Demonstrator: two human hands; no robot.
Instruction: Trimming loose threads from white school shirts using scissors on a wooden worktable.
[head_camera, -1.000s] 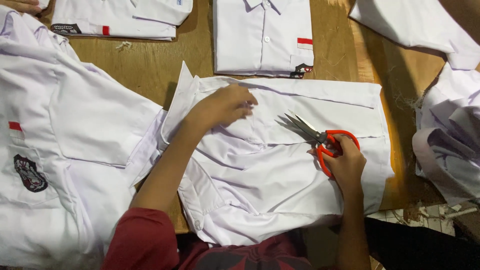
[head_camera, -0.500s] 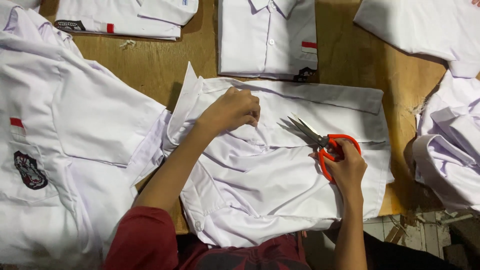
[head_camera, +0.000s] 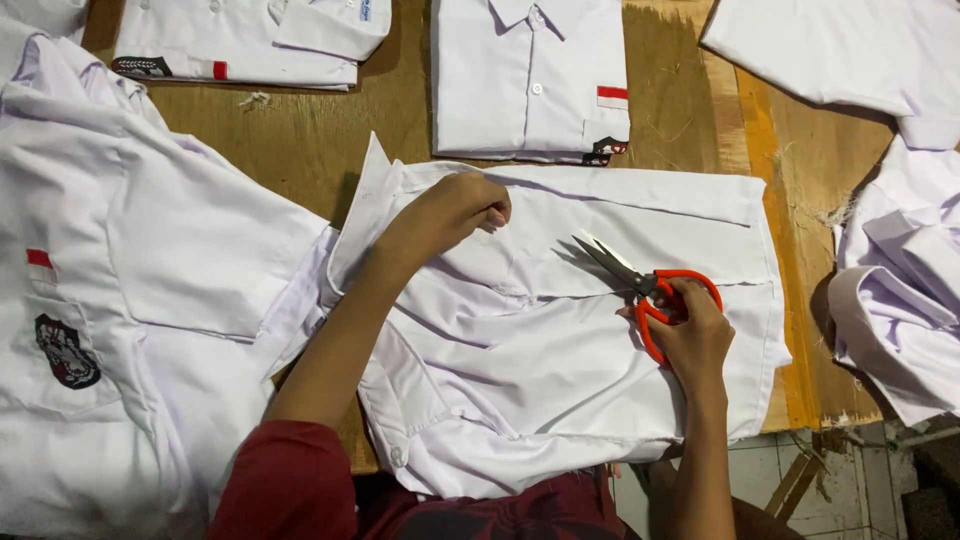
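Wooden surface (head_camera: 300, 150) is carrying white shirts; left hand (head_camera: 455, 210) is pinching the middle shirt (head_camera: 520, 380), right hand (head_camera: 690, 335) at three o'clock is gripping orange scissors (head_camera: 640, 285), blades parted, nothing cut yet.

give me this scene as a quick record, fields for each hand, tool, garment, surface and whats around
left hand: pinching the cloth of the white shirt
right hand: holds orange-handled scissors, blades slightly parted, tips pointing up-left
garment: white shirt spread flat, wrinkled
surface: wooden table
around: folded shirt above, larger white shirt with badge at left, more shirts at right
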